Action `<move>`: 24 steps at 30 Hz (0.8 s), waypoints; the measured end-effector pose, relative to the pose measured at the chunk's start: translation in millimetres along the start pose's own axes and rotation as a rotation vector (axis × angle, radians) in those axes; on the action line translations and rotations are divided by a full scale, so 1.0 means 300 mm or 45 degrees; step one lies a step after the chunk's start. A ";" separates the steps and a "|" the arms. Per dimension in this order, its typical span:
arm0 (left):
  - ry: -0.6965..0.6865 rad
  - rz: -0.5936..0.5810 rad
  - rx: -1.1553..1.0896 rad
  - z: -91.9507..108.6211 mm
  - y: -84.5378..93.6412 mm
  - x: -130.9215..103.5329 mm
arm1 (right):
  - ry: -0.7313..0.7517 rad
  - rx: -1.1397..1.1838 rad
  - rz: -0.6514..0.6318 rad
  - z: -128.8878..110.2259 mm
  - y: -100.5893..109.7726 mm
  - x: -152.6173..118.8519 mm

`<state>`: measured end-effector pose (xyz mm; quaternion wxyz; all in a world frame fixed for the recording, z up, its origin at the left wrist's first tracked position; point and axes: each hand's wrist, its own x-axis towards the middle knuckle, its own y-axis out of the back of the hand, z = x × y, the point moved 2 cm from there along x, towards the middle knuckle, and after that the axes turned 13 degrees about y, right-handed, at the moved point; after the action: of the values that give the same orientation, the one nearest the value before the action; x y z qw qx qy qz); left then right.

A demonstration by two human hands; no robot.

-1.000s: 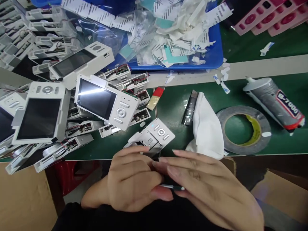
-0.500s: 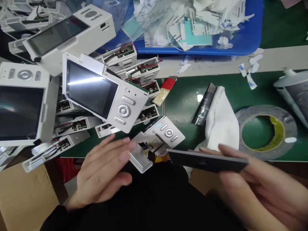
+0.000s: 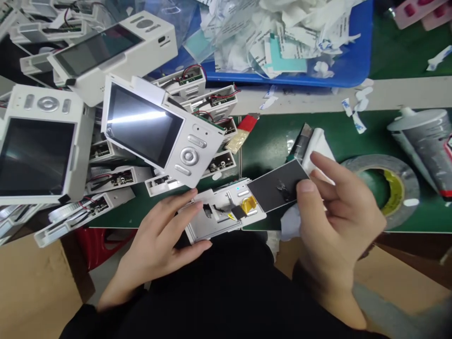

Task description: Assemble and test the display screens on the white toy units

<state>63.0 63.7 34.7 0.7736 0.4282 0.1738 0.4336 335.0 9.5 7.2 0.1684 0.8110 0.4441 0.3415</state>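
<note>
A white camera housing (image 3: 201, 226) lies near the bench edge, its back side up and a small blue light lit beside its buttons. My left hand (image 3: 164, 235) holds its left end, fingers along the top and thumb at the lower edge. Pinched by its right edge in my right hand (image 3: 335, 216) is a thin display screen (image 3: 273, 188), dark back facing me, with a smear on it. Its left side overlaps the housing's button end. A yellow flex cable (image 3: 248, 204) with a black piece lies over the housing; where it joins the screen, I cannot make out.
Several white cameras (image 3: 197, 150) and opened housings pile up at left. A blue tray (image 3: 339, 81) of peeled backing papers stands behind. A red-and-tan brush-like piece (image 3: 243, 132), a black-wrapped blade (image 3: 302, 141), white cloth (image 3: 321, 148), tape roll (image 3: 411, 188) and grey tube (image 3: 423, 141) lie rightward.
My left hand has closed on the housing, which now lies flatter and turned. The screen has tilted from edge-on to show its dark back, and my right hand has moved left with it.
</note>
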 end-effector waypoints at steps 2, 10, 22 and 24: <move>-0.003 0.005 0.000 -0.002 -0.004 -0.003 | 0.009 -0.012 0.054 -0.006 -0.014 0.015; -0.007 0.002 -0.019 -0.005 -0.014 -0.009 | 1.054 0.008 -0.451 -0.095 0.006 0.029; -0.058 -0.080 -0.080 -0.046 -0.008 0.012 | 1.292 0.058 -1.040 -0.164 -0.035 0.123; -0.052 -0.086 -0.095 -0.051 -0.008 0.012 | 1.291 0.056 -1.085 -0.171 -0.036 0.134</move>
<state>56.4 73.9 24.5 0.8067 0.4015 0.1560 0.4046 307.4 47.4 53.5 0.0423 0.3064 0.7571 0.5754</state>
